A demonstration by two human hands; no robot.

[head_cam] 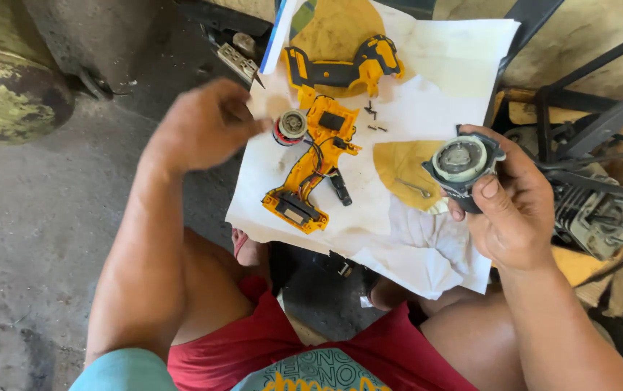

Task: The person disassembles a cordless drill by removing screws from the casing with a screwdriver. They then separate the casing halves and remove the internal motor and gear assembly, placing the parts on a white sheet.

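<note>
My right hand (514, 210) grips a round black-and-grey gearbox part (462, 163) of a drill, its open face turned up. My left hand (203, 127) hovers over the white paper (427, 94), fingertips next to a small cylindrical motor (290, 128) lying there; whether they touch it is unclear. One yellow half of the drill housing (311, 170) lies open on the paper with wires and a black switch inside. The other yellow-and-black housing half (344, 69) lies farther back. A few small black screws (373, 119) are scattered between them.
The paper carries yellow oily stains and rests on a low support in front of my knees. A small engine (594, 217) and dark metal bars (587, 123) crowd the right side. Grey concrete floor (36, 217) spreads to the left, with a worn round drum (7, 94) at far left.
</note>
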